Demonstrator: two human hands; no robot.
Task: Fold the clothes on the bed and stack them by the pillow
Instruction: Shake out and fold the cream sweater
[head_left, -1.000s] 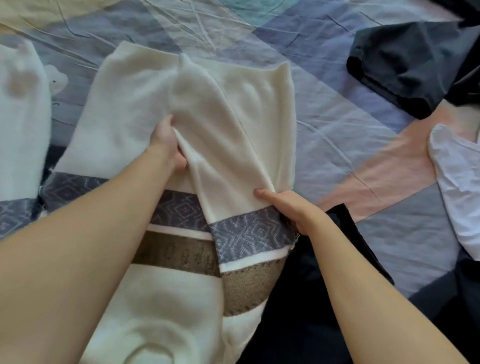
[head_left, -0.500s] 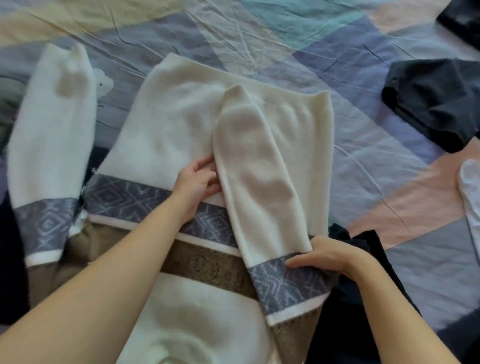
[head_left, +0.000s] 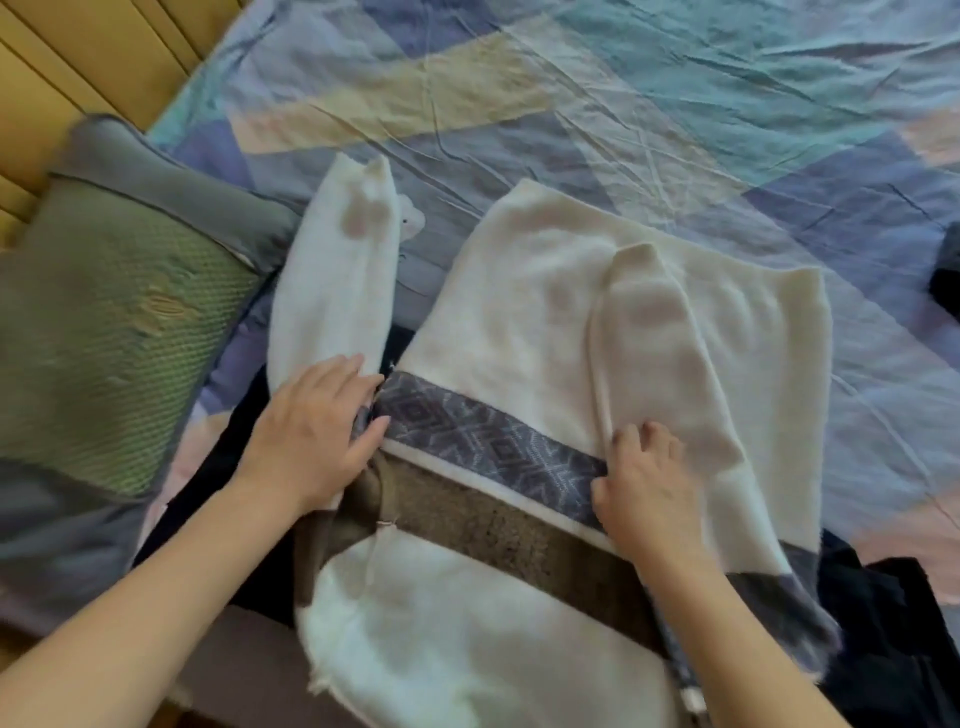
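Flat on the bedsheet (head_left: 675, 104), cream sweater (head_left: 519, 312), one sleeve (head_left: 654, 353) folded over its body. Left hand (head_left: 311, 436) relaxed, fingers straight, resting where the other sleeve (head_left: 332, 291) joins. Right hand (head_left: 644, 488) pressing the folded sleeve, fingers slightly curled, gripping nothing. Pillow (head_left: 114, 332) just left; dark clothes (head_left: 893, 644) at right.

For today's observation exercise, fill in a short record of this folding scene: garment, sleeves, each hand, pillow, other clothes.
garment: cream sweater with grey patterned band, flat on the bedsheet
right sleeve: folded across the body
left sleeve: lying out to the side
left hand: flat at the left sleeve's base
right hand: fingers curled on the folded sleeve
pillow: green and grey, left of the sweater
other clothes: dark garment at the lower right
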